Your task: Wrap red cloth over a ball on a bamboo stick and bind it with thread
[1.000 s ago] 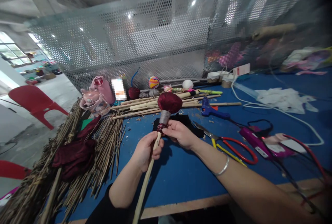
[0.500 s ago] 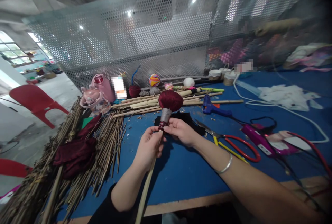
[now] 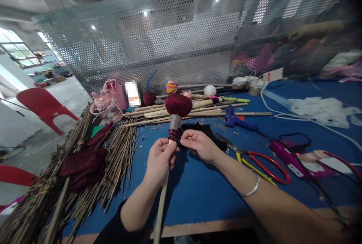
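Note:
My left hand (image 3: 161, 158) is closed around a pale wooden stick (image 3: 161, 206), gripping it just below its top end. A dark red cloth-covered ball (image 3: 178, 105) crowns the stick. Under the ball sits a silver-grey wrapped neck (image 3: 175, 122), then dark red windings (image 3: 172, 134) with thin strands around them. To the right, my right hand (image 3: 199, 144) pinches a thin strand running from these windings; whether it is thread or wire I cannot tell. Behind that hand lies a piece of black cloth (image 3: 210, 132).
Brown twigs (image 3: 118, 161) and dark red cloth (image 3: 85, 166) cover the left side. Wooden sticks (image 3: 152, 115) lie across the back. Rightward are a blue glue gun (image 3: 233, 117), red-handled scissors (image 3: 268, 164), a purple device (image 3: 288, 157) and a white cable (image 3: 313, 121).
My right hand has drawn away from the windings to the right, pulling the strand out. The ball and stick top have shifted slightly left and up. The view has turned a little.

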A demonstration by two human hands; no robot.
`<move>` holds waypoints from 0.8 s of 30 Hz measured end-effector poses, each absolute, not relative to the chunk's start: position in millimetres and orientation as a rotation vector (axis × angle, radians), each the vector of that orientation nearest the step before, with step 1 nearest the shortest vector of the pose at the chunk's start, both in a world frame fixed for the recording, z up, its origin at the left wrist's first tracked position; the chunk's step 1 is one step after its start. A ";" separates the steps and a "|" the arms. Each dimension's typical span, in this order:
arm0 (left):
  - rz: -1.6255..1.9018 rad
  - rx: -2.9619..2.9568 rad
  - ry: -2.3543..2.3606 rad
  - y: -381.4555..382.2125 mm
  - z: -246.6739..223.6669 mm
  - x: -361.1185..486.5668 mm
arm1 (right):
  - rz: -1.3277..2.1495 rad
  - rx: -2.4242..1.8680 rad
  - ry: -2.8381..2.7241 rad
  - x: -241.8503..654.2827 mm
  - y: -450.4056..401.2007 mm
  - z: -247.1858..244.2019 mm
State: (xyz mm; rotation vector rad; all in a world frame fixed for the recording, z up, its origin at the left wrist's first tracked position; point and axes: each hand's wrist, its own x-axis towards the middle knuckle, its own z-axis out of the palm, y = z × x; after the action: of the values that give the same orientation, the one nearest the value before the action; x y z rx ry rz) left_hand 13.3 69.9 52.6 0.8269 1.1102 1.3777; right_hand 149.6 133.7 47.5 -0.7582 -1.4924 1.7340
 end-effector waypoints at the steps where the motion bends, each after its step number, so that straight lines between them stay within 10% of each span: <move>1: 1.371 0.820 1.087 69.4 53.3 14.2 | 1.738 -0.755 -1.480 150.1 134.8 46.8; 24: 1.296 1.121 1.470 65.6 43.8 22.7 | 1.869 -0.730 -1.393 145.4 139.5 34.5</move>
State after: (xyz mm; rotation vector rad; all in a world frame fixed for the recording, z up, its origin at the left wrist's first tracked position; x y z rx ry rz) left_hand 22.7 65.6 43.8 1.1209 1.4701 1.2957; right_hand 145.4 139.5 34.5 -0.7297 -1.3929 1.8687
